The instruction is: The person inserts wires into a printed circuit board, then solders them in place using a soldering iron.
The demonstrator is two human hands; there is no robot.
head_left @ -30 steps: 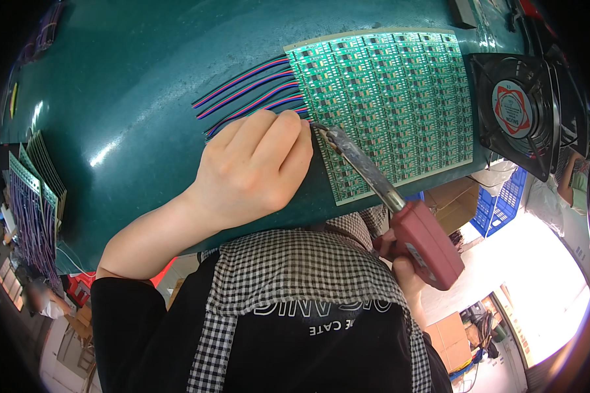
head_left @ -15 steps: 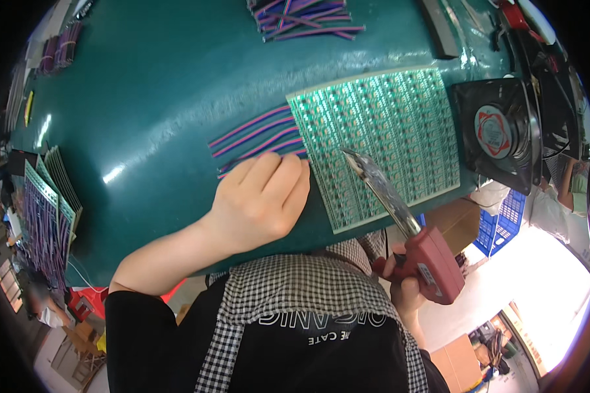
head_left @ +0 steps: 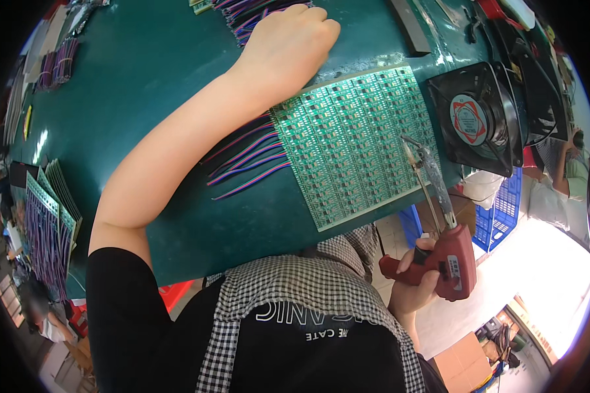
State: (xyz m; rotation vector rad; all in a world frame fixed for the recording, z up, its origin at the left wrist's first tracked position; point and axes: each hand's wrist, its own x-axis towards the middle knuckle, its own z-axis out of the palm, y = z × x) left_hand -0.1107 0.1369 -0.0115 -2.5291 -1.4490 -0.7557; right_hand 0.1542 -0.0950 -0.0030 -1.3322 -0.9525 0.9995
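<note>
**A:** Head view, at the green bench: your left hand (head_left: pixel 288 46) has left the near edge of the circuit panel (head_left: pixel 357 144), where it lay half a second ago, and now sits curled at the far bundle of striped wires (head_left: pixel 255 12), fingers bent down onto them. Whether they have closed on a wire, you cannot tell from here.

**B:** And the right?

**A:** Your right hand (head_left: pixel 416 278) stays wrapped round the red grip of the soldering gun (head_left: pixel 442 229), its thin metal tip lifted just over the panel's right edge, not touching. By the look of it, the wires already laid are done with and you are reaching for fresh ones.

**B:** Materials?

**A:** The panel is a flat green sheet, gridded into small identical boards with pale pads. Beside your forearm, a fan of loose ribbon wires (head_left: pixel 246 160), purple, red and blue, ends at the panel's left edge. The mat (head_left: pixel 137 85) is glossy teal. Beyond the gun's tip stands a black square fan (head_left: pixel 482 118); stacked boards with wires (head_left: pixel 49 216) rest far left of your elbow.
</note>
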